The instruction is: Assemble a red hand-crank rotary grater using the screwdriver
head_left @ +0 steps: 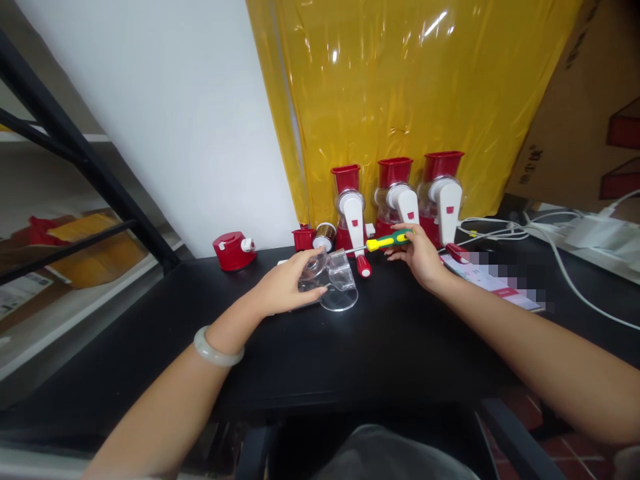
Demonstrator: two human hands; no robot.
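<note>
My left hand grips a clear plastic part just above the black table, thumb and fingers around its left side. In my right hand is a yellow and green screwdriver, held by its handle between thumb and fingers. Its shaft points left, and the tip is at or close to the upper right of the clear part; whether they touch I cannot tell. Behind the clear part lies a metal drum beside a small red piece.
Red and white hand-cranked graters stand along the back by a yellow plastic sheet. A red base sits at the left on the black table. At the right are a leaflet, white cables and a cardboard box.
</note>
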